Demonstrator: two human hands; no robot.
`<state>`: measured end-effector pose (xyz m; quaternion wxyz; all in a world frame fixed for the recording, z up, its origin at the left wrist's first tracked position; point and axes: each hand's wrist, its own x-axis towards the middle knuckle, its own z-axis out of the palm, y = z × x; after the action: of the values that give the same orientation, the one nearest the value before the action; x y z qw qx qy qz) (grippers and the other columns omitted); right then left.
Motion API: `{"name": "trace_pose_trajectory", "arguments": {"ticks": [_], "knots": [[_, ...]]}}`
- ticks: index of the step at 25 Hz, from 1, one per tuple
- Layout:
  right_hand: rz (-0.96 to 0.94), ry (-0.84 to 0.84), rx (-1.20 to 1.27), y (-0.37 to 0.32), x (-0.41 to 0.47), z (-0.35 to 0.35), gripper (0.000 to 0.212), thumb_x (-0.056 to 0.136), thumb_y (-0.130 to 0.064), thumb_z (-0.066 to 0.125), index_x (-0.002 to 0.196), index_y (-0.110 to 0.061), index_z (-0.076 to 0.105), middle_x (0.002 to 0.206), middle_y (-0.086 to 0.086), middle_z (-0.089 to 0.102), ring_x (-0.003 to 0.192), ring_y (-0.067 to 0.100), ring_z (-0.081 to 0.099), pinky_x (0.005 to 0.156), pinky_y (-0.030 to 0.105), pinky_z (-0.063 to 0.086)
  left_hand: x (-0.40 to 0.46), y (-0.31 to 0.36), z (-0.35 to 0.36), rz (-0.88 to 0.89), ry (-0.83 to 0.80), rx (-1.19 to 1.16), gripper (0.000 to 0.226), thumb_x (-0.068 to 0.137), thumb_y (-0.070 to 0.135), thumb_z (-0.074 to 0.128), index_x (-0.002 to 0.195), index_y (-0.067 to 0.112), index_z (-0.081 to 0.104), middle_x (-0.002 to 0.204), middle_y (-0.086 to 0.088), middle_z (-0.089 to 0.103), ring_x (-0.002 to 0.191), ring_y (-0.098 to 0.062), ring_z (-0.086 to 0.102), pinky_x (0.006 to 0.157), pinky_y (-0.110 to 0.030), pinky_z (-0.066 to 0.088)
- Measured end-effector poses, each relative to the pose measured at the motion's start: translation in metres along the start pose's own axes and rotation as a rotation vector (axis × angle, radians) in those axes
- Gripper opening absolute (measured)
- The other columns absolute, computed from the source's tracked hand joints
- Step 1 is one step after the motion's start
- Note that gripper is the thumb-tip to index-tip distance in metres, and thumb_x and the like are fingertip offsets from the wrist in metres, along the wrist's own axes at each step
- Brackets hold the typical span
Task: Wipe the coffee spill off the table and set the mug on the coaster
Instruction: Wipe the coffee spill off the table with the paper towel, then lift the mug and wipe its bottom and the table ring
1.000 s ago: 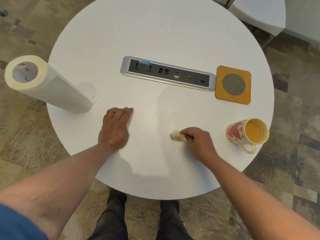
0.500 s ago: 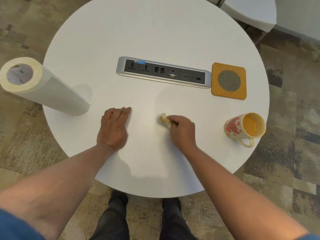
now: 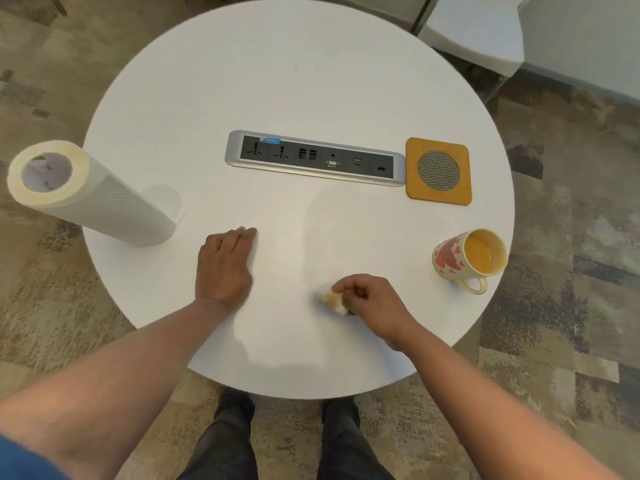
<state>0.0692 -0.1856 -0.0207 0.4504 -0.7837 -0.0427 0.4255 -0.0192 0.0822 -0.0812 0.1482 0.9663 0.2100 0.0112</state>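
My right hand (image 3: 372, 303) pinched a crumpled, coffee-stained paper wad (image 3: 333, 300) against the smooth round white table (image 3: 311, 84), while my left hand (image 3: 223, 265) lay flat, fingers straight. The glossy heart-patterned mug (image 3: 467, 259) stood near the square wooden coaster (image 3: 438, 170), apart from it.

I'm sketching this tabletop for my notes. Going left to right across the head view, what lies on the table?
paper towel roll → left hand → crumpled stained tissue in the right hand → orange coaster → heart-patterned mug
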Motion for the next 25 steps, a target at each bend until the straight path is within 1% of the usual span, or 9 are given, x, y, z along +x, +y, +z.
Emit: {"name": "trace_pose_trajectory", "arguments": {"ticks": [1, 3, 5, 7, 11, 16, 20, 22, 25], "knots": [[0.058, 0.039, 0.268, 0.002, -0.006, -0.007, 0.025, 0.093, 0.006, 0.056, 0.099, -0.011, 0.073, 0.092, 0.003, 0.073, 0.086, 0.017, 0.067, 0.079, 0.031, 0.059, 0.000, 0.006, -0.002, -0.055, -0.003, -0.019, 0.061, 0.075, -0.001, 0.043, 0.133, 0.013, 0.059, 0.118, -0.009, 0.066, 0.101, -0.038, 0.050, 0.083, -0.044, 0.042], [0.132, 0.087, 0.638, 0.006, -0.015, -0.021, 0.019, 0.092, 0.009, 0.060, 0.098, -0.008, 0.068, 0.093, 0.011, 0.071, 0.087, 0.023, 0.068, 0.073, 0.033, 0.060, 0.004, 0.022, -0.007, -0.222, -0.013, -0.114, 0.063, 0.079, -0.004, 0.042, 0.137, 0.015, 0.055, 0.118, -0.012, 0.062, 0.104, -0.042, 0.050, 0.089, -0.047, 0.042], [0.177, 0.134, 0.852, 0.012, -0.023, -0.033, 0.019, 0.091, 0.009, 0.060, 0.095, -0.009, 0.065, 0.092, 0.013, 0.071, 0.081, 0.024, 0.069, 0.065, 0.030, 0.059, 0.009, 0.043, -0.009, -0.340, 0.008, -0.239, 0.068, 0.082, -0.008, 0.041, 0.145, 0.015, 0.049, 0.123, -0.012, 0.061, 0.109, -0.043, 0.049, 0.097, -0.048, 0.042], [0.201, 0.199, 0.969, 0.017, -0.030, -0.040, 0.019, 0.091, 0.011, 0.057, 0.093, -0.006, 0.065, 0.089, 0.014, 0.071, 0.075, 0.023, 0.070, 0.062, 0.027, 0.059, 0.009, 0.070, -0.009, -0.294, 0.059, -0.344, 0.071, 0.082, -0.013, 0.039, 0.148, 0.013, 0.047, 0.127, -0.010, 0.062, 0.114, -0.039, 0.048, 0.101, -0.045, 0.041], [0.217, 0.359, 1.138, 0.034, -0.042, -0.055, 0.018, 0.090, 0.014, 0.055, 0.092, 0.002, 0.068, 0.087, 0.017, 0.073, 0.073, 0.023, 0.070, 0.063, 0.026, 0.060, 0.007, 0.135, -0.009, -0.101, 0.041, -0.531, 0.069, 0.087, -0.014, 0.038, 0.150, 0.014, 0.042, 0.133, -0.004, 0.057, 0.121, -0.028, 0.043, 0.101, -0.029, 0.032], [0.230, 0.381, 1.216, 0.064, -0.066, -0.071, 0.024, 0.088, 0.022, 0.051, 0.097, 0.010, 0.069, 0.093, 0.021, 0.073, 0.079, 0.025, 0.072, 0.069, 0.027, 0.061, 0.013, 0.210, -0.016, 0.047, -0.079, -0.673, 0.064, 0.097, -0.002, 0.048, 0.155, 0.020, 0.033, 0.134, 0.011, 0.044, 0.126, -0.019, 0.045, 0.106, -0.032, 0.038], [0.213, 0.386, 1.180, 0.084, -0.084, -0.081, 0.026, 0.083, 0.020, 0.063, 0.104, 0.007, 0.068, 0.100, 0.019, 0.075, 0.091, 0.028, 0.072, 0.083, 0.035, 0.061, 0.024, 0.261, -0.022, 0.227, -0.314, -0.704, 0.079, 0.094, 0.011, 0.065, 0.159, 0.026, 0.023, 0.146, 0.004, 0.041, 0.128, -0.012, 0.046, 0.106, -0.031, 0.042], [0.211, 0.450, 1.173, 0.090, -0.086, -0.087, 0.021, 0.081, 0.015, 0.069, 0.098, 0.004, 0.070, 0.099, 0.018, 0.076, 0.091, 0.027, 0.073, 0.082, 0.035, 0.061, 0.029, 0.280, -0.019, 0.314, -0.444, -0.656, 0.090, 0.090, 0.017, 0.072, 0.160, 0.030, 0.017, 0.152, 0.001, 0.036, 0.132, -0.012, 0.043, 0.107, -0.029, 0.040], [0.192, 0.531, 1.208, 0.100, -0.087, -0.099, 0.016, 0.080, 0.010, 0.071, 0.094, 0.003, 0.071, 0.092, 0.015, 0.077, 0.086, 0.024, 0.073, 0.083, 0.032, 0.061, 0.024, 0.304, -0.009, 0.255, -0.452, -0.673, 0.084, 0.082, 0.026, 0.081, 0.149, 0.025, 0.030, 0.140, 0.000, 0.041, 0.124, -0.018, 0.050, 0.095, -0.022, 0.045]]}}
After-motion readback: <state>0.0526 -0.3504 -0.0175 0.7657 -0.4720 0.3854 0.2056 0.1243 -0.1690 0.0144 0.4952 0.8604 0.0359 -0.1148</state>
